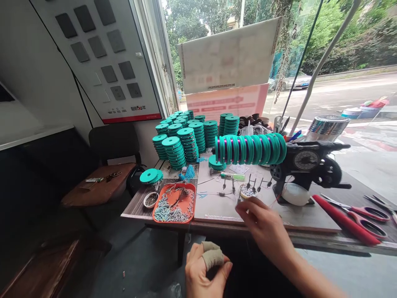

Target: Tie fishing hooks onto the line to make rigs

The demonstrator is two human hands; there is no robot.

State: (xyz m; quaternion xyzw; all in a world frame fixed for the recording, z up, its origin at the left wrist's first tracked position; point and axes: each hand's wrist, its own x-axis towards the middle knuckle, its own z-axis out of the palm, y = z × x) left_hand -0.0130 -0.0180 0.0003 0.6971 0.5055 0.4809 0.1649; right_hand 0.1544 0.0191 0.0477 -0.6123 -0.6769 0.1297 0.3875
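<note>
My left hand (206,269) is low in front of the table edge, thumb and fingertips pinched together. Beige wraps cover two of its fingers; whatever lies in the pinch is too small to make out. Over the board (214,207), my right hand (263,225) has its fingers closed at the tips, beside a small dark upright piece (238,201). Just behind those fingertips is a small round dish (248,190) of tiny pale beads. Several thin dark pegs (254,185) stand around it. Above hangs a winding machine (305,161) with green foam spools (251,149) in a row on its shaft.
An orange tray (174,219) of small metal and blue-green pieces is at left, next to a small white bowl (150,200). Stacks of green spools (172,151) stand behind. Scissors (362,215) and a red strip-like object (344,221) lie at right. A chair (99,184) stands left.
</note>
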